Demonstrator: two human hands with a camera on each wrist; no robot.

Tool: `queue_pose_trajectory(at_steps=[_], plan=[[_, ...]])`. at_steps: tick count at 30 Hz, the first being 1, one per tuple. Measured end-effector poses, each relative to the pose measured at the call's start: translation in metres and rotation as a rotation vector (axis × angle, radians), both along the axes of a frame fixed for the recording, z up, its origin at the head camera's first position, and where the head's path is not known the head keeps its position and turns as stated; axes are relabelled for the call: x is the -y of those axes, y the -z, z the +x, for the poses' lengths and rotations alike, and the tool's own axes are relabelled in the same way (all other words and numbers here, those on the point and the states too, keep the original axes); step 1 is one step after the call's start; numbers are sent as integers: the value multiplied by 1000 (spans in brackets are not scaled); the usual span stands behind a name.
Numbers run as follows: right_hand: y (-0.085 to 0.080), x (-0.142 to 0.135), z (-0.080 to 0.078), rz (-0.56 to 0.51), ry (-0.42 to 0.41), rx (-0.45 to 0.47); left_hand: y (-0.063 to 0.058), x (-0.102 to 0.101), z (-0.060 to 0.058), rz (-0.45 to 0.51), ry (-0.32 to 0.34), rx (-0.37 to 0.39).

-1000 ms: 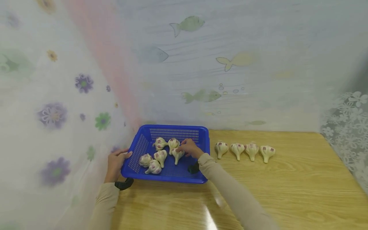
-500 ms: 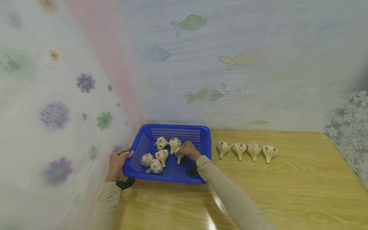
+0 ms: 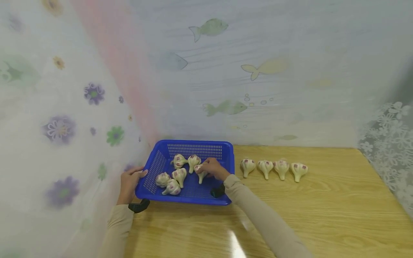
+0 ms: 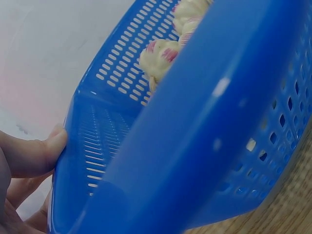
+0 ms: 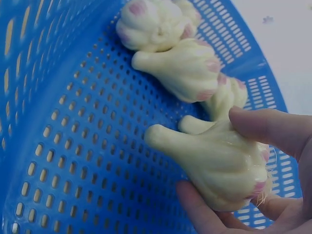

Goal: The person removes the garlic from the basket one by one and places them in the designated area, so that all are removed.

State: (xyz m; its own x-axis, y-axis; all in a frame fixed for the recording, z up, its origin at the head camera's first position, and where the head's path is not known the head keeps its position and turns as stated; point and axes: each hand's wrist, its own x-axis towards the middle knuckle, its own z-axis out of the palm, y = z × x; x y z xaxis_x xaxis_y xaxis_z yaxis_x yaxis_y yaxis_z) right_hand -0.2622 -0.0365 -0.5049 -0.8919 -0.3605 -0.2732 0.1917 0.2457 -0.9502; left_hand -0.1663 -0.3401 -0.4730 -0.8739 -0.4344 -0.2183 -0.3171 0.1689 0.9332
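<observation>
So we're pinching a garlic bulb [image 5: 217,163] inside the blue basket [image 3: 190,199] with our right hand [image 3: 215,168] and gripping the rim [image 4: 62,190] with our left hand [image 3: 130,183].

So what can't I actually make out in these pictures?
- Head view: part of the garlic bulb, covered by the right hand pinching it.
- Head view: the dark object beside the right sleeve, too dark for detail.
- Left wrist view: much of the basket's inside, behind its near rim.
- Left wrist view: the rest of the left hand, cut off by the picture's edge.
</observation>
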Motion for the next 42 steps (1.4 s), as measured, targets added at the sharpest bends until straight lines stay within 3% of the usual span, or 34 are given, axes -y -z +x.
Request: queue_pose_trajectory(at_steps=[5, 10, 22, 29, 42], plan=[[-6, -6, 0, -24, -16, 25, 0, 0, 1, 10, -5, -8], [-23, -12, 7, -39, -55, 31, -1, 1, 1, 9, 1, -8], [-31, -25, 5, -41, -97, -6, -2, 0, -2, 9, 16, -1], [-33, -35, 7, -34, -127, -31, -1, -1, -1, 4, -9, 5], [-42, -52, 7, -27, -118, -33, -3, -1, -2, 20, -17, 13]])
